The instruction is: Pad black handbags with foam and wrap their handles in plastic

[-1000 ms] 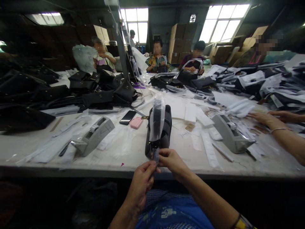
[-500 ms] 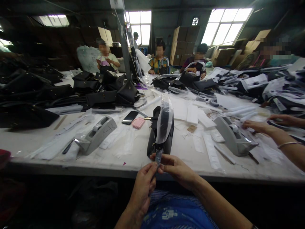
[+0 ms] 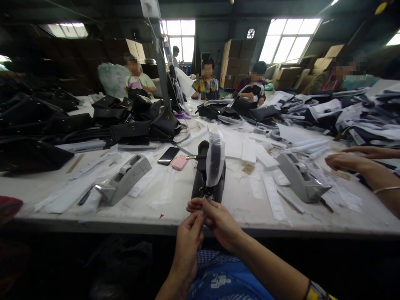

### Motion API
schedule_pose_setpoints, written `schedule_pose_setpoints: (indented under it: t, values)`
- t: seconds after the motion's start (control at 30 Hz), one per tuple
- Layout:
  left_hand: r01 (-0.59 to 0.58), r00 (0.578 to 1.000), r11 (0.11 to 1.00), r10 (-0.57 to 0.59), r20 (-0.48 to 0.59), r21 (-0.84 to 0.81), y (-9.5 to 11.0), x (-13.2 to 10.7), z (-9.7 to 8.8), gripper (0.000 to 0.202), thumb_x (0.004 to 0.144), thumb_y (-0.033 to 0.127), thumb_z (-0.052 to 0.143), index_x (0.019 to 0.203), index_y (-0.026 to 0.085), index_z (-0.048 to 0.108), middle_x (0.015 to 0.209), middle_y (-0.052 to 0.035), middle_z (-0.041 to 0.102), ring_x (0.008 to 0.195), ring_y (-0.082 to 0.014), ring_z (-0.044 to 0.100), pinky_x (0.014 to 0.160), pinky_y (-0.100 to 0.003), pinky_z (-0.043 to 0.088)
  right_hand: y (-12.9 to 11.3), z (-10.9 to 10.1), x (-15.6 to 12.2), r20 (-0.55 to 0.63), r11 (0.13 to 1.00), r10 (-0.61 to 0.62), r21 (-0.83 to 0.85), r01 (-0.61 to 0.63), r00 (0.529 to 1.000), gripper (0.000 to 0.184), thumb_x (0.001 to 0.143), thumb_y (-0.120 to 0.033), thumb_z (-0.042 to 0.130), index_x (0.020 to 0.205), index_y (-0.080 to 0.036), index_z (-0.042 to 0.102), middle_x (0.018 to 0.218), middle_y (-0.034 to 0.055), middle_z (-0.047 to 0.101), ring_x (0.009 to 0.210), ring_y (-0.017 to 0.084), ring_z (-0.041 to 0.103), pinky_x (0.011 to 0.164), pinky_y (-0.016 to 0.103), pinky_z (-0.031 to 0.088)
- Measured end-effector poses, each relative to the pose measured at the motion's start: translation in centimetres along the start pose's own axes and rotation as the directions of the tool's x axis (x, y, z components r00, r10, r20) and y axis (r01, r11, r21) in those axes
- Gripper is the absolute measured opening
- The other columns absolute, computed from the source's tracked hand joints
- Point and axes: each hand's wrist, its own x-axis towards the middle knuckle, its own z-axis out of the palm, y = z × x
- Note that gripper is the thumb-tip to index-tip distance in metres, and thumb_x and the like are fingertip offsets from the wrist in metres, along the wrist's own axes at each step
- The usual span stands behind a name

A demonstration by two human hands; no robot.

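Note:
A black handbag [image 3: 198,181] stands at the table edge in front of me. Its upright handle [image 3: 215,160] is wrapped in translucent white film. At the bag's near end, my left hand [image 3: 189,239] pinches a dark strap with clear plastic about it. Close against those fingertips, my right hand [image 3: 221,221] is closed on the same strap, its thumb and fingers covering most of it. A gold-coloured metal clasp [image 3: 191,157] sticks out on the bag's left. Left of the bag lie a pink pouch [image 3: 179,163] and a black phone [image 3: 169,155].
Grey tape dispensers stand left [image 3: 123,181] and right [image 3: 301,177] on the white table [image 3: 184,218]. A co-worker's hands [image 3: 350,160] are at the right. Black bags [image 3: 131,129] are heaped farther back, and several people sit across the table.
My right fingers have shifted over the strap and now hide most of it, with both hands' fingertips closer together. The co-worker's hands at right have moved slightly away from the tape dispenser.

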Motion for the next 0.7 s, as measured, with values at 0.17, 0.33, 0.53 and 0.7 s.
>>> schedule_pose_setpoints:
  t: [0.17,0.33,0.53,0.7]
  values:
    - [-0.021,1.000,1.000,0.021,-0.002,0.016,-0.1,0.1,0.0,0.049,0.080,0.061,0.068,0.093,0.014,0.069,0.046,0.0116,0.024,0.041,-0.0043,0.014,0.039,-0.019,0.010,-2.0,-4.4,-0.6,-0.009,0.916,-0.076,-0.395,0.066,0.997,0.062,0.081,-0.071,0.062,0.096,-0.012,0.074,0.087,0.0126,0.075,0.078,0.024,0.070,0.082,0.042,0.055]
    - [-0.089,0.996,0.992,0.090,-0.011,0.093,-0.8,0.2,1.0,0.048,0.085,0.060,0.062,0.093,0.013,0.071,0.044,0.0078,0.037,0.040,-0.0055,0.025,0.040,-0.019,0.015,-10.2,-2.8,0.7,-0.035,0.793,-0.509,-0.406,0.454,0.860,0.052,0.088,-0.061,0.061,0.120,-0.020,0.067,0.108,0.0093,0.072,0.100,0.023,0.068,0.096,0.039,0.050]
    - [-0.313,0.948,0.907,0.284,0.140,0.281,0.3,1.6,-0.3,0.050,0.090,0.059,0.053,0.099,0.015,0.075,0.085,-0.0089,0.074,0.083,-0.0229,0.069,0.077,-0.032,0.054,-22.0,3.9,2.5,0.163,0.889,-0.279,-0.328,0.319,0.946,0.039,0.085,-0.050,0.070,0.096,-0.013,0.066,0.059,-0.0042,0.051,0.047,0.007,0.045,0.048,0.019,0.042]
    - [-0.515,0.720,0.663,0.679,-0.145,0.543,4.3,4.2,-4.1,0.045,0.093,0.050,0.054,0.129,0.024,0.060,0.135,-0.0095,0.062,0.123,-0.0267,0.058,0.107,-0.043,0.044,-30.0,4.3,2.5,0.383,0.725,-0.186,-0.568,0.390,0.905,0.030,0.085,-0.040,0.073,0.079,-0.013,0.063,0.047,-0.0118,0.021,0.040,0.003,0.012,0.036,0.019,0.013]
